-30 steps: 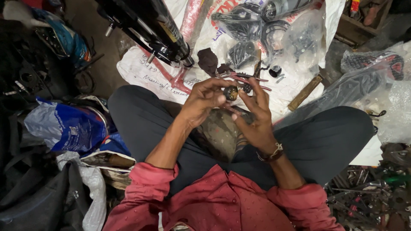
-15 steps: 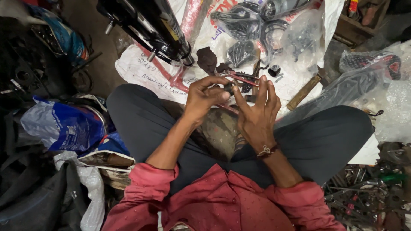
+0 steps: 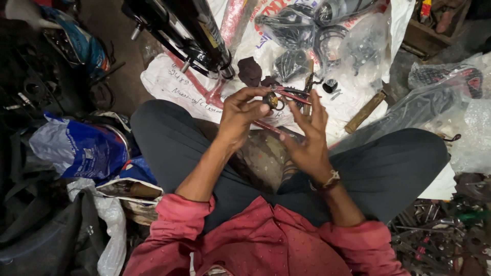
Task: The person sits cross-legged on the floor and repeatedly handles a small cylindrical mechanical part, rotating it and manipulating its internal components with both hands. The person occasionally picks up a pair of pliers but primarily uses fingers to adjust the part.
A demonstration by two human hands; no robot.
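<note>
Right at the centre, we see a small round metal part (image 3: 272, 100), brassy and dull with grime, pinched at the fingertips of the left hand (image 3: 240, 115), which is closed on it just above the lap. It looks ring-like or short and stubby, so we cannot make out a clear long axis. The right hand (image 3: 306, 137) stands just beside it on the right, palm turned toward the part, fingers (image 3: 313, 113) spread and upright, holding nothing; its fingertips are near the part, though we cannot tell whether they touch it. So the part lies to the left of the open right hand, and the left hand is the nearer, having it in its grip. Beyond the hands, a white printed sack (image 3: 174, 84) is spread on the floor, carrying a thin red-handled tool (image 3: 294, 94), dark metal bits in clear plastic bags (image 3: 353, 48), and a wooden handle (image 3: 364, 112) lying slantwise. Glossy black tubes (image 3: 189, 33) angle across the top left. A crumpled blue and white bag (image 3: 82, 151) sits at the left knee, and loose metal scraps (image 3: 440, 235) crowd the floor at the lower right.
</note>
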